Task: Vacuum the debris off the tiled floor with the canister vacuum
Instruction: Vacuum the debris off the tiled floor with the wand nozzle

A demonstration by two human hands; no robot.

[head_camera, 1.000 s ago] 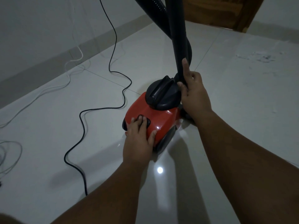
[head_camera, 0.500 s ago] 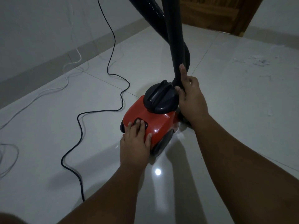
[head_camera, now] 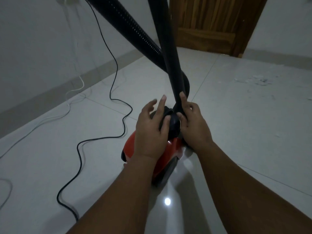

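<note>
A red canister vacuum (head_camera: pixel 168 151) with a black top handle (head_camera: pixel 173 124) sits on the tiled floor (head_camera: pixel 236 132) below me. My left hand (head_camera: pixel 150 130) hovers over the black top with fingers spread, covering most of it and the red shell. My right hand (head_camera: pixel 194 122) is wrapped around the base of the black wand (head_camera: pixel 170 53), which rises steeply out of the top of the frame. A ribbed black hose (head_camera: pixel 128 29) crosses behind the wand. Pale debris (head_camera: pixel 255 80) lies scattered on the floor at the far right.
The black power cord (head_camera: pixel 79 149) snakes across the tiles at left up to a wall socket. White cables (head_camera: pixel 50 117) run along the grey skirting. A wooden door (head_camera: pixel 211 22) stands at the back, past the vacuum.
My left hand has lifted off the button at the rear of the red body and moved forward over the black top handle, fingers spread. The view has tilted up.
</note>
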